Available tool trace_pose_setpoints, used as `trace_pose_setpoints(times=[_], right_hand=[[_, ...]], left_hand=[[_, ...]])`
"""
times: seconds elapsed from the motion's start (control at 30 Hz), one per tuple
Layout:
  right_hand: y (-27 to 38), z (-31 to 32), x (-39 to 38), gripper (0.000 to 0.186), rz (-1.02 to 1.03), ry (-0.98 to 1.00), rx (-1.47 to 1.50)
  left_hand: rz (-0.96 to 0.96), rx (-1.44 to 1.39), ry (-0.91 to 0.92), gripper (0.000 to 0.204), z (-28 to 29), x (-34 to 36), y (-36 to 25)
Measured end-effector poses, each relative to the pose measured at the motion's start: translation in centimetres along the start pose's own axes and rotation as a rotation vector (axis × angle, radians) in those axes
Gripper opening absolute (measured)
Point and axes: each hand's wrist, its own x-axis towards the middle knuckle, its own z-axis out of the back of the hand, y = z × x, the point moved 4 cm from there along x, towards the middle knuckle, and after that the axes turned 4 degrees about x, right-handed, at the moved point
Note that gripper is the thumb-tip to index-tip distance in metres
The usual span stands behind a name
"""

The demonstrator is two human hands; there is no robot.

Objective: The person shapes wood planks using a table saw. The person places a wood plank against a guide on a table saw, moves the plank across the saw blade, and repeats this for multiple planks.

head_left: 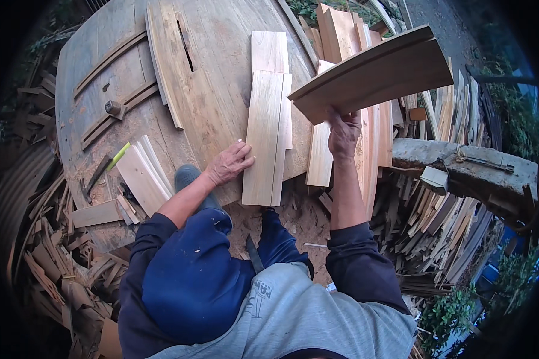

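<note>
My right hand (341,134) grips a thin dark wooden board (377,76) from below, held up over the upper right of the work surface. My left hand (227,161) rests on the wooden work surface (206,113), its fingers slightly bent at the left edge of a pale grooved board (263,140), not gripping it. That board lies overlapping another pale plank (268,48) beneath it. A stack of pale boards (142,173) lies left of my boot, with a hammer (96,170) and a bright green-yellow item (120,155) beside it.
Reddish planks (374,143) stand to my right beside a rough concrete ledge (485,167). Wood offcuts pile up at the left (66,281) and lower right (437,227). Narrow battens (108,60) and a small block (112,109) lie on the surface's upper left. My booted left foot (188,182) rests on it.
</note>
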Motion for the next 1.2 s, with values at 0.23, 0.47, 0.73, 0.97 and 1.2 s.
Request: trace_pose_setpoints(times=[0.23,0.47,0.73,0.97,1.2], right_hand=[[0.0,-2.7,2.2,0.034,0.049,0.244,-0.104],[7.3,-5.6,4.6,0.036,0.053,0.413,-0.443],[14.7,-11.8,8.0,0.035,0.516,0.42,-1.192],[19.4,-20.2,8.1,0.04,1.264,0.956,-1.975],[14.0,-18.4,7.3,0.051,0.913,0.157,-1.037]], left_hand=[[0.257,-0.087,-0.082,0.052,5.9,3.4,1.5],[0.427,-0.148,-0.744,0.079,21.3,13.7,8.4],[0.347,0.265,-0.953,0.102,28.9,14.3,10.0],[0.547,-0.102,0.053,0.062,20.5,20.0,10.5],[0.626,-1.211,-0.242,0.029,10.1,18.9,19.0]])
